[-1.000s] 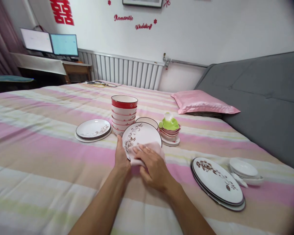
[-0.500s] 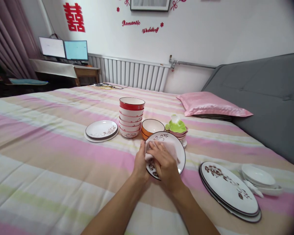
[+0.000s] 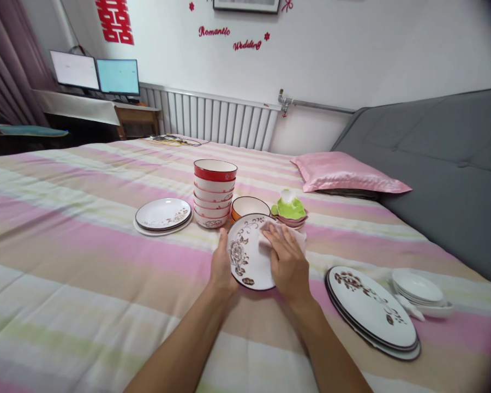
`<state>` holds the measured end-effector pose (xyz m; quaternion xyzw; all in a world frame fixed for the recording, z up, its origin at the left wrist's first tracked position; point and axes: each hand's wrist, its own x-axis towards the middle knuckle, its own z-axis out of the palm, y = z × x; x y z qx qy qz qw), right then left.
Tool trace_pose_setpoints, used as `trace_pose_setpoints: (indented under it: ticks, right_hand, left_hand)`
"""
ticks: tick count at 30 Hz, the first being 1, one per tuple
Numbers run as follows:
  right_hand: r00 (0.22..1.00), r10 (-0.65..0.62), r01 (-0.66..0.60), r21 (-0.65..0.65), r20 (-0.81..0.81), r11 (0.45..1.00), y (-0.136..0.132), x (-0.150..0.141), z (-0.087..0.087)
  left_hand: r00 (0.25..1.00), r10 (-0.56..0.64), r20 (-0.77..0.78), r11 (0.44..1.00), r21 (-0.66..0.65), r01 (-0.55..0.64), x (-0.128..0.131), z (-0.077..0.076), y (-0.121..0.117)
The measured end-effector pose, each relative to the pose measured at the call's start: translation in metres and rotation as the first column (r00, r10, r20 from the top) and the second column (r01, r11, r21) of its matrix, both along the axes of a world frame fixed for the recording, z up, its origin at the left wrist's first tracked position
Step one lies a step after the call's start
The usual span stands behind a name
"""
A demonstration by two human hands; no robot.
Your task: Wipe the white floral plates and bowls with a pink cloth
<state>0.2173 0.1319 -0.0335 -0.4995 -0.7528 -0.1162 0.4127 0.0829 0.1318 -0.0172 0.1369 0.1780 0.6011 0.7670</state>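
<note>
Here, striped bedding (image 3: 85, 305) underlies the plate (image 3: 252, 256), radiator (image 3: 216, 120) beyond.

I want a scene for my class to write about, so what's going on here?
A person's left hand holds a flower-patterned plate by its edge, while the right hand holds a pale cloth against its right side. Beyond them, on a striped bed cover, stands a tall bowl stack. One plate stack lies to the left, a second plate stack to the right.
</note>
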Motion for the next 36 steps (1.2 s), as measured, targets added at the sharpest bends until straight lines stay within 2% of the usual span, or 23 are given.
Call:
trace_pose_setpoints:
  ticks: [5,8,11,14,16,18,21,26,32,36]
  right_hand:
    - [0.984,0.172,-0.163,-0.156,0.046,0.974,-0.006,-0.005,0.004]
    - [0.948,0.315,-0.294,-0.249,0.048,0.923,-0.013,-0.009,0.01]
    - [0.902,0.432,-0.405,-0.327,0.011,0.854,-0.021,-0.013,0.017]
    - [0.871,0.49,-0.462,-0.379,-0.024,0.802,-0.026,-0.02,0.019]
    - [0.86,0.508,-0.481,-0.384,-0.034,0.788,-0.028,-0.025,0.016]
    - [0.853,0.52,-0.497,-0.371,-0.045,0.784,-0.028,-0.03,0.013]
    - [0.849,0.52,-0.515,-0.351,-0.088,0.782,-0.026,-0.035,0.008]
    - [0.864,0.487,-0.5,-0.315,-0.125,0.807,-0.022,-0.035,0.005]
    - [0.886,0.443,-0.464,-0.225,-0.137,0.857,-0.016,-0.028,0.005]
    - [0.91,0.39,-0.412,-0.196,-0.141,0.89,-0.014,-0.024,0.008]
  left_hand:
    - [0.989,0.148,0.014,0.988,0.033,-0.148,-0.02,0.006,0.008]
    - [0.972,0.234,0.014,0.972,0.026,-0.235,-0.028,0.008,0.011]
    - [0.964,0.265,0.017,0.964,0.02,-0.265,-0.032,0.009,0.013]
    - [0.955,0.298,0.002,0.955,0.01,-0.298,-0.032,0.007,0.015]
    - [0.95,0.312,-0.012,0.95,-0.029,-0.312,-0.031,0.003,0.015]
    - [0.959,0.283,-0.017,0.956,-0.077,-0.283,-0.03,-0.001,0.015]
    - [0.984,0.177,-0.022,0.976,-0.125,-0.178,-0.026,-0.005,0.013]
    - [0.999,0.041,-0.024,0.98,-0.196,-0.045,-0.012,-0.003,0.003]
    - [0.985,0.15,0.079,0.968,-0.213,-0.13,0.013,0.004,-0.01]
    - [0.981,0.114,0.157,0.973,-0.217,-0.078,0.022,0.005,-0.015]
